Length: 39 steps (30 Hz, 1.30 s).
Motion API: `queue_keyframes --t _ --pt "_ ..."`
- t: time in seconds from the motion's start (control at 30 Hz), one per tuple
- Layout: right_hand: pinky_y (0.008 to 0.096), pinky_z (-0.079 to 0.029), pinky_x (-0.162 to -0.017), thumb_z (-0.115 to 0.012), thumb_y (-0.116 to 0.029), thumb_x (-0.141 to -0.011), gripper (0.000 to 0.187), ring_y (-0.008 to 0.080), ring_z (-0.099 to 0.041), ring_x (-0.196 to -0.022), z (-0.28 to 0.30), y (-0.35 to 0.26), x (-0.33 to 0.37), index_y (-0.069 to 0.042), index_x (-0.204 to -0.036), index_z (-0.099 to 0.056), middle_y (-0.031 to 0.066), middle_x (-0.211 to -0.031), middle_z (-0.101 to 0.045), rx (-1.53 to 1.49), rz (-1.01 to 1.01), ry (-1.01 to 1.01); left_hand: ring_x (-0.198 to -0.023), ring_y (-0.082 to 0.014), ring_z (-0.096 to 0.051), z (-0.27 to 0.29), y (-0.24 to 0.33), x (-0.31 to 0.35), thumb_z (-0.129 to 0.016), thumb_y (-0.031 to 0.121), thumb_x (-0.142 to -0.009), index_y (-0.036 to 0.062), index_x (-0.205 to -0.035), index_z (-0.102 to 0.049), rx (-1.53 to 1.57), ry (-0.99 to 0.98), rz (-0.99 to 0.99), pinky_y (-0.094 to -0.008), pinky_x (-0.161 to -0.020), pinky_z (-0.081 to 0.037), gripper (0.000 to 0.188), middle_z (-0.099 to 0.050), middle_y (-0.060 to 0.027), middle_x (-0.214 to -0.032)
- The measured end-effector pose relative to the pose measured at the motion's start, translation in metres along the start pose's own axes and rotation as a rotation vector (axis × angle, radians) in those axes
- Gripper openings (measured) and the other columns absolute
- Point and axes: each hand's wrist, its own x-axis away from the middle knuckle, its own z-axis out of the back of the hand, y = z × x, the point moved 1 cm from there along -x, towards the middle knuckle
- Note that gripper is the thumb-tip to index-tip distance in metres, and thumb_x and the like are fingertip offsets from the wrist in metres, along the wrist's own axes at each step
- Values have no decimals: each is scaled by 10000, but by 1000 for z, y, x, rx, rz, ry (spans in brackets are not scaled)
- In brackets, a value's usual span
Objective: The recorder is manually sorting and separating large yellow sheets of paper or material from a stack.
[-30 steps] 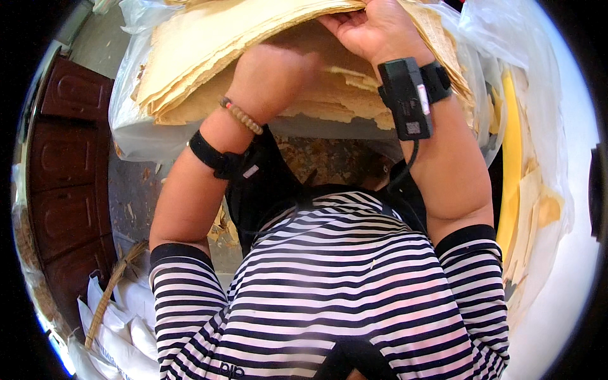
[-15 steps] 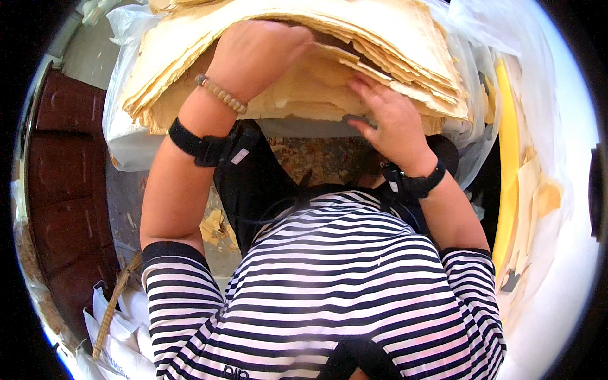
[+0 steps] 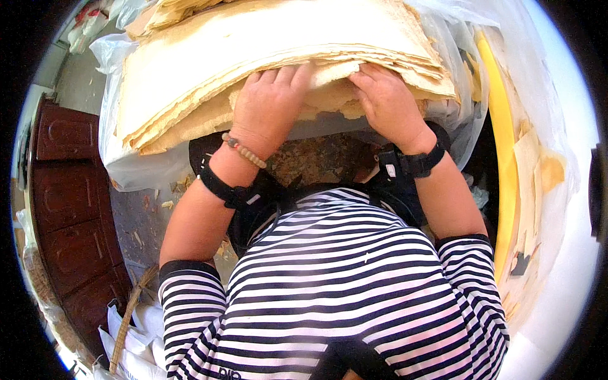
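A thick stack of thin cream-coloured sheets [image 3: 272, 31] with ragged, layered edges lies in front of me. Along its near edge the layers bow and fan apart. My left hand [image 3: 269, 104] is closed at the middle of that edge, its fingers curled over the layers and the thumb hidden. To the right of it, my right hand [image 3: 391, 104] pinches the edge of a sheet that is folded up between the two hands. What the sheets are made of I cannot tell.
Clear plastic wrapping [image 3: 130, 155] surrounds the stack. A yellow strip [image 3: 503, 158] and loose sheet scraps [image 3: 527, 168] are at the right. Dark brown panelled furniture [image 3: 73, 202] stands at the left, with white bags [image 3: 142, 335] and a stick [image 3: 126, 323] below it.
The raised near edge of the stack has come down. My left hand has moved nearer to me and slightly right; my right hand has gone up to the sheet edge and closed on it.
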Motion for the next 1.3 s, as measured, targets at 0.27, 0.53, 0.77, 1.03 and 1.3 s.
queue_keyframes --t 0.27,0.53,0.77,1.03,1.3 --pt "420 -522 -883 -583 -49 -913 213 383 -645 -1007 7 16 -19 -2 -1086 -697 206 -1065 -697 -56 69 70 -989 -242 -646 4 10 -10 -741 240 -802 132 -1385 -485 -71 -45 -20 -388 -850 -514 645 -658 -63 -1106" --pt "428 -548 -801 -564 -59 -852 223 343 -681 -884 26 -5 -21 -86 -1001 -728 142 -942 -724 -217 59 202 -743 -204 -685 1 -12 -32 -651 240 -877 266 -1176 -651 -175 273 -37 -344 -621 -549 299 -710 34 -906" --pt "397 -559 -799 -598 -6 -824 243 336 -690 -899 7 -39 20 -72 -1014 -733 144 -984 -729 -650 -19 10 -811 -309 -690 46 -31 -82 -640 276 -919 264 -1078 -720 -12 326 -19 -411 -646 -546 179 -716 -85 -923" --pt "500 -359 -1124 -703 -110 -828 552 329 -486 -1329 -19 1 -8 -148 -1358 -557 130 -1427 -534 86 87 -69 -777 -320 -678 81 -34 -114 -648 235 -879 135 -900 -730 -23 271 90 -433 -675 -536 131 -711 -120 -832" --pt "476 -395 -1084 -665 -68 -809 596 342 -508 -1288 -11 30 -12 -173 -1383 -544 117 -1403 -549 196 92 -213 -759 -322 -676 72 -38 -115 -647 257 -885 137 -909 -733 11 286 37 -431 -687 -536 150 -717 -109 -842"
